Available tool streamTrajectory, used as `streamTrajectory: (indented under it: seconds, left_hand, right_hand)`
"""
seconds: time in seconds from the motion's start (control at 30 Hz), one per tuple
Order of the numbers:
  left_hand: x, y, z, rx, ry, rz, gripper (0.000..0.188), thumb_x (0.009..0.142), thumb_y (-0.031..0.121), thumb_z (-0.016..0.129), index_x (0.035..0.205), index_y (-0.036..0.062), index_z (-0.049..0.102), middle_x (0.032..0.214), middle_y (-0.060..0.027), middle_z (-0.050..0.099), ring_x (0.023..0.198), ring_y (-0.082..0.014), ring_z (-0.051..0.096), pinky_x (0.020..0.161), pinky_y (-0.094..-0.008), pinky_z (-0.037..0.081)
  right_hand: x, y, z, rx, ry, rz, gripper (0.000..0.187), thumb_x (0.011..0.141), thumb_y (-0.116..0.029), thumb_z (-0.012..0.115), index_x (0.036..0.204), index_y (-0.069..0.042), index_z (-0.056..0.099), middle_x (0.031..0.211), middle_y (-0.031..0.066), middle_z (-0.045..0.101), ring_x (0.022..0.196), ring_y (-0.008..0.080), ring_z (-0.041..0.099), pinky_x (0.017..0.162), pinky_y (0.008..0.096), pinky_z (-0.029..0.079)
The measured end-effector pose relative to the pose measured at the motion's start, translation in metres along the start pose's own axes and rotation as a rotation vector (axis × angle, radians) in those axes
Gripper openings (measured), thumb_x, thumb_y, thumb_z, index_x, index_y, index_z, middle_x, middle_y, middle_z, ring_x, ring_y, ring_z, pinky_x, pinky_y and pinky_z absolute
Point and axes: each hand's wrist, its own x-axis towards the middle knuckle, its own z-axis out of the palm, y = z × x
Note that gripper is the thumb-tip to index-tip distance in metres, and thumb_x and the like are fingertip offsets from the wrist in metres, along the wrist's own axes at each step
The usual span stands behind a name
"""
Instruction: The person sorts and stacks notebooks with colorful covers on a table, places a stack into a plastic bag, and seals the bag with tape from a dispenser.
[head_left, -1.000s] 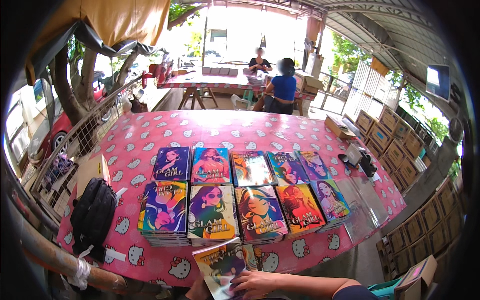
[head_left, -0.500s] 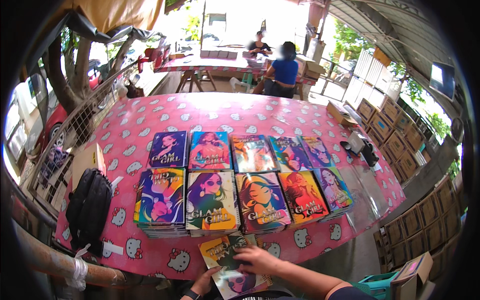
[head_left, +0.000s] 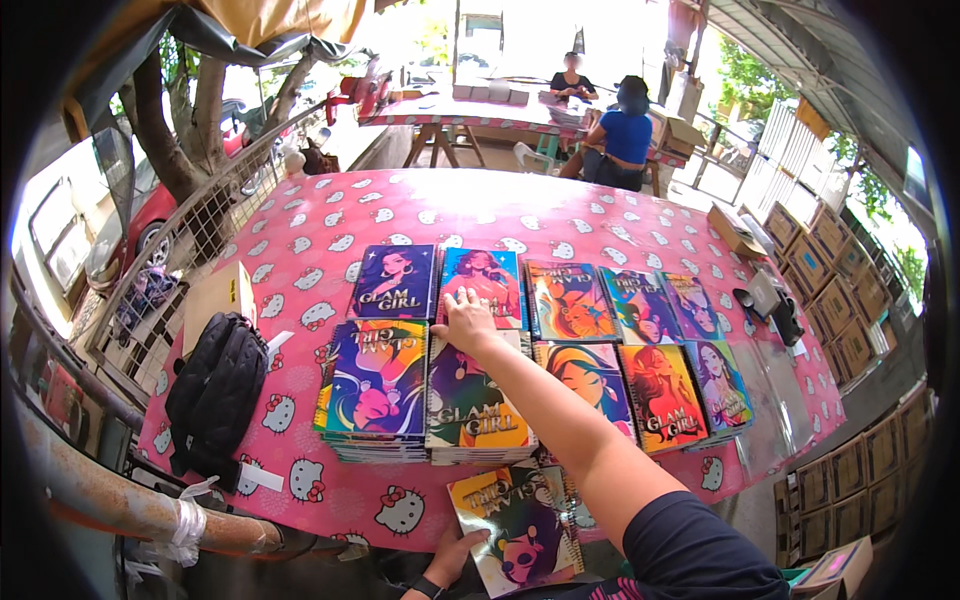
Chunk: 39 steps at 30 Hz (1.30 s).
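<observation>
Near the table's front edge, my left hand (head_left: 457, 558) grips the left side of a spiral notebook (head_left: 520, 535) that has a yellow, white and dark cover. It is turned upside down to me, and more spiral bindings show along its right side. My right hand (head_left: 467, 322) is stretched across the table, fingers apart, over the lower left part of a blue-and-pink notebook (head_left: 495, 268) in the back row. My right forearm passes above a stack of white-and-yellow notebooks (head_left: 470, 400) and partly hides it. Beside that lies a purple-and-yellow notebook stack (head_left: 375, 385).
Other notebook stacks, such as an orange one (head_left: 665, 400), stand in two rows on the pink patterned table (head_left: 350, 215). A black bag (head_left: 218, 390) lies at the left edge. Cardboard boxes (head_left: 860, 460) are piled at right. Two people sit at a far table (head_left: 400, 112).
My right hand has left the notebook near me and reached forward to the back row. My left hand still holds that notebook. The view has shifted, moving the table rightward in the picture.
</observation>
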Motion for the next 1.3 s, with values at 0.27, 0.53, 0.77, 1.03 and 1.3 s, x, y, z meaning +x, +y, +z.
streamTrajectory:
  seconds: [0.27,0.53,0.77,1.03,1.3]
  left_hand:
    - [-0.004,0.014,0.009,0.075,-0.025,0.056,0.046,0.082,0.010,0.064,0.123,-0.0022,0.046,0.114,-0.0100,0.059,0.100,-0.0176,0.057,0.088,-0.0294,0.045]
    - [-0.019,0.024,0.005,-0.273,-0.208,0.056,0.090,0.084,0.072,0.030,0.142,0.0023,0.028,0.140,-0.0121,0.040,0.128,-0.0221,0.039,0.106,-0.0391,0.032]
    - [-0.011,0.022,0.005,0.080,-0.186,0.004,0.050,0.086,0.027,0.060,0.128,0.0032,0.046,0.124,-0.0063,0.054,0.113,-0.0180,0.052,0.096,-0.0340,0.041]
    - [-0.005,0.018,0.004,-0.021,-0.128,-0.094,0.051,0.080,0.013,0.066,0.126,0.0030,0.046,0.118,-0.0094,0.056,0.102,-0.0202,0.059,0.088,-0.0348,0.048]
    - [-0.011,0.021,0.002,-0.139,-0.182,-0.047,0.058,0.087,0.028,0.060,0.133,0.0008,0.039,0.130,-0.0104,0.049,0.117,-0.0193,0.048,0.099,-0.0332,0.038]
  right_hand:
    - [0.013,0.036,-0.035,0.018,0.462,-0.081,0.029,0.093,-0.032,0.048,0.079,-0.009,0.059,0.061,0.0125,0.059,0.060,0.0307,0.063,0.053,0.0418,0.050]
    - [-0.227,0.004,-0.165,0.339,0.370,-0.601,0.013,0.078,-0.016,0.068,0.090,-0.011,0.066,0.066,0.0030,0.058,0.058,0.0194,0.056,0.045,0.0327,0.046]
    - [-0.298,-0.035,-0.083,0.436,-0.561,-0.562,0.040,0.078,-0.031,0.070,0.110,-0.010,0.060,0.106,0.0102,0.063,0.101,0.0285,0.058,0.087,0.0406,0.046]
    - [-0.144,-0.097,-0.025,0.014,0.063,-0.488,0.053,0.083,-0.029,0.060,0.129,-0.005,0.047,0.134,0.0171,0.046,0.127,0.0330,0.041,0.103,0.0532,0.031]
    - [-0.155,-0.083,-0.116,0.314,0.233,-0.717,0.037,0.073,-0.007,0.058,0.110,-0.007,0.060,0.097,0.0079,0.067,0.090,0.0244,0.064,0.077,0.0339,0.052]
